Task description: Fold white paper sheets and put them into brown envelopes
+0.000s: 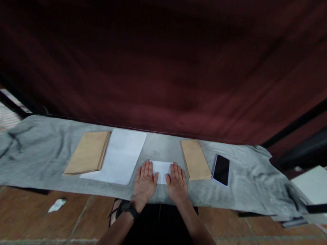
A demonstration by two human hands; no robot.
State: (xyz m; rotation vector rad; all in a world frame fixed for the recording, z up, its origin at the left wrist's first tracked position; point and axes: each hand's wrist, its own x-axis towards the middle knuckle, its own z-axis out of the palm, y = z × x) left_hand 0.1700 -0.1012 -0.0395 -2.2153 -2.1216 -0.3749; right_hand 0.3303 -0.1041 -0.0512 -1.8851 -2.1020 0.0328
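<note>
Reddish marking on brown paper stack (88, 153) unreadable; left hand (145, 183) and right hand (177, 184) flat on white paper (161, 171), grey cloth (160, 148) beneath, dark-red fabric (168, 79) beyond.

Phone (221, 170) on grey cloth (246, 176), maroon curtain (168, 79), tiled floor (26, 221)

Running long and narrow under a grey cloth (154, 195), wrinkling toward both ends, lying flatter mid-span. Carrying a brown paper stack (88, 153) left of centre, slanting, partly overlapping a large white sheet (122, 157). Supporting a small white paper (162, 171) at centre, between the large white sheet and a second brown paper piece (196, 160). Bearing that second piece at a slant, right of centre. Also holding a phone (221, 170) just beside it, farther right, lying face up, showing a dark screen inside a pale purple rim.
</note>
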